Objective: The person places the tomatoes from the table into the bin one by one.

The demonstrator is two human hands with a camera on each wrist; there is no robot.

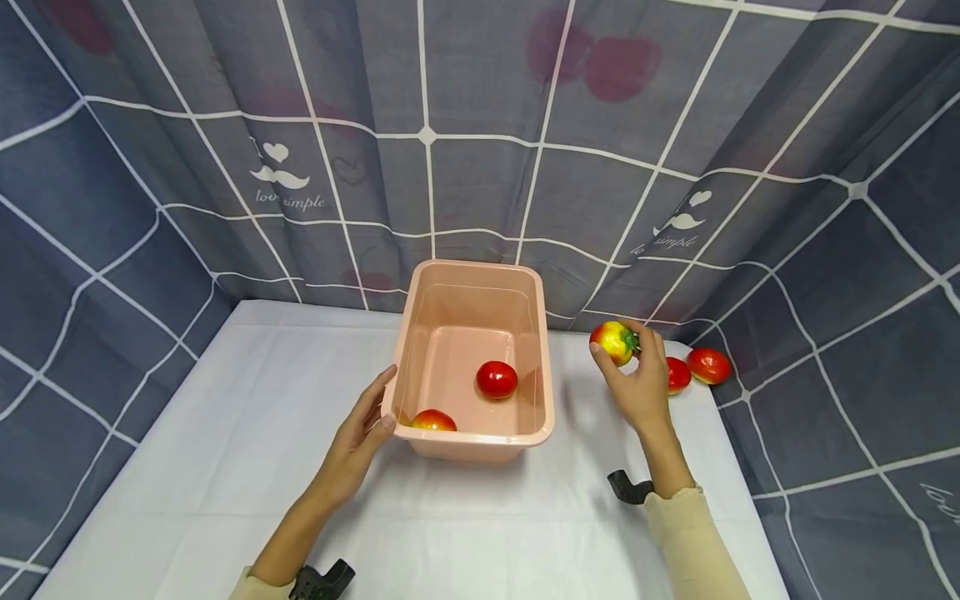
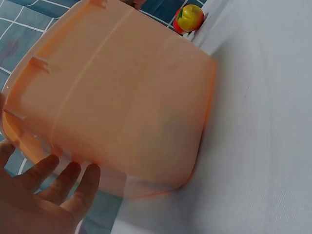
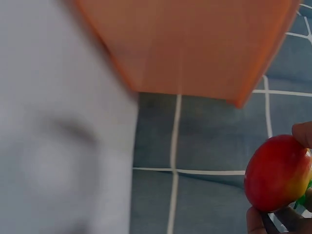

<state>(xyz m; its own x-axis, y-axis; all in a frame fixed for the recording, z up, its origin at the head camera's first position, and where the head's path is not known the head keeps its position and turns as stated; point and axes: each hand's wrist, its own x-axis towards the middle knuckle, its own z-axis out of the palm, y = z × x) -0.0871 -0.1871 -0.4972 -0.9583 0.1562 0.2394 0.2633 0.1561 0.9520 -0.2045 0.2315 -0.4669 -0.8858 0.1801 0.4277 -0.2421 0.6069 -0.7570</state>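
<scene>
Sleeves, cream-coloured, entered at the near edge of the white table point(image 1: 225, 467), one to each arm.

Left hand point(image 1: 360, 433): fingers straight and relaxed, grasping nothing, resting against the near-left corner of the tub point(image 1: 542, 367). Seen from the left wrist, the fingertips point(image 2: 73, 175) lay along the tub's rim.

Tub: pink plastic, rectangular, upright at the table's centre. Contents: one red fruit point(image 1: 497, 379) on the floor toward the right, and one red-yellow fruit point(image 1: 433, 420) against the near wall.

Right hand point(image 1: 637, 387): raised to the right of the tub, the grip closed by fingertips round a red-and-yellow fruit with a green stem point(image 1: 615, 342). The right wrist view showed the same fruit point(image 3: 278, 173) pinched from below and from the right, with the tub wall farther off.

Loose fruit: two red pieces point(image 1: 677, 374) point(image 1: 708, 365) on the table at the far right, just beyond the right hand, close to the curtain point(image 1: 480, 125).

Curtain: grey, white grid, hung behind and at both sides.

Step judged in hand: carrying the held fruit from the right-hand pile toward the tub, with the left hand steadying it. The next move would likely call for a swing leftward over the right rim, then loosened fingers above the tub floor, clear of the red fruit already lying there.
</scene>
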